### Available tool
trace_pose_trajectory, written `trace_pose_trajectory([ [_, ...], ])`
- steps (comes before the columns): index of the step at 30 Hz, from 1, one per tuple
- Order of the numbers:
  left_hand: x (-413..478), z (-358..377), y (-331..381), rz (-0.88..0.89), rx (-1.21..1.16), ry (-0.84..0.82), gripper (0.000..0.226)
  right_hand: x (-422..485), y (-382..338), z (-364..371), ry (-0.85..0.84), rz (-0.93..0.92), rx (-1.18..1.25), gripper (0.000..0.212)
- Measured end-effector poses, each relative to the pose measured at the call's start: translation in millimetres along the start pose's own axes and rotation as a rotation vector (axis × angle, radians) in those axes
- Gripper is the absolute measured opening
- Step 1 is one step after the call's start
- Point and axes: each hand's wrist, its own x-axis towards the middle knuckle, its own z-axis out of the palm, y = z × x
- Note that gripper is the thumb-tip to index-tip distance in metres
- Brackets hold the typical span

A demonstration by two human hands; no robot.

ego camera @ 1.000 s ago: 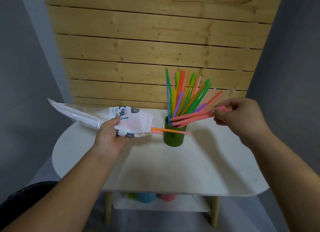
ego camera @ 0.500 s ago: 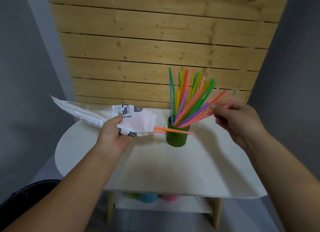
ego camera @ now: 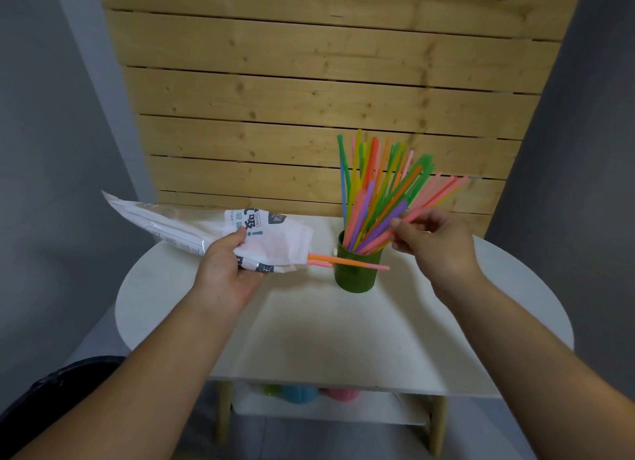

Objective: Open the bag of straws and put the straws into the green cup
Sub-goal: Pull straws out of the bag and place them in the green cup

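Change: right hand (ego camera: 433, 243), pinching pink straws (ego camera: 424, 208), tips them from level into green cup (ego camera: 357, 275) near tabletop (ego camera: 343, 339) back edge. Left hand (ego camera: 226, 270) grips bag (ego camera: 206, 226); perhaps two last straws (ego camera: 343, 262) remain.

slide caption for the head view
Left hand grips the straw bag; right hand pinches pink straws standing in the green cup.

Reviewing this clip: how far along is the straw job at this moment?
Done: the bag is open and many straws stand in the green cup. In hand: the right hand pinches pink straws whose lower ends are in the cup; the left hand holds the bag. Left: leftover straws poke from the bag's mouth.
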Motion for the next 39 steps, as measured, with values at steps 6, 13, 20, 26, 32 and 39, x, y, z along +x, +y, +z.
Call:
trace_pose_trajectory([
  [6, -3, 0, 2, 0.008, -0.002, 0.000, 0.015, -4, 9, -2, -0.050, 0.009, -0.206, 0.012],
  [13, -8, 3, 2, 0.022, -0.036, -0.004, 0.013, -24, 8, -7, -0.181, 0.483, -0.174, 0.019],
  [20, -12, 5, 3, 0.060, -0.033, -0.071, 0.012, -55, 1, 20, -0.327, 0.653, 0.292, 0.030],
  [26, -18, 11, -2, 0.079, 0.017, -0.107, 0.014, -63, 7, 50, -0.261, 0.519, 0.411, 0.027],
  [32, -19, 13, -1, 0.083, 0.030, -0.108, 0.017, -63, 8, 55, -0.232, 0.475, 0.456, 0.015],
  [39, -14, 9, 4, 0.082, 0.007, -0.072, 0.012, -51, 3, 30, -0.195, 0.462, 0.494, 0.009],
])
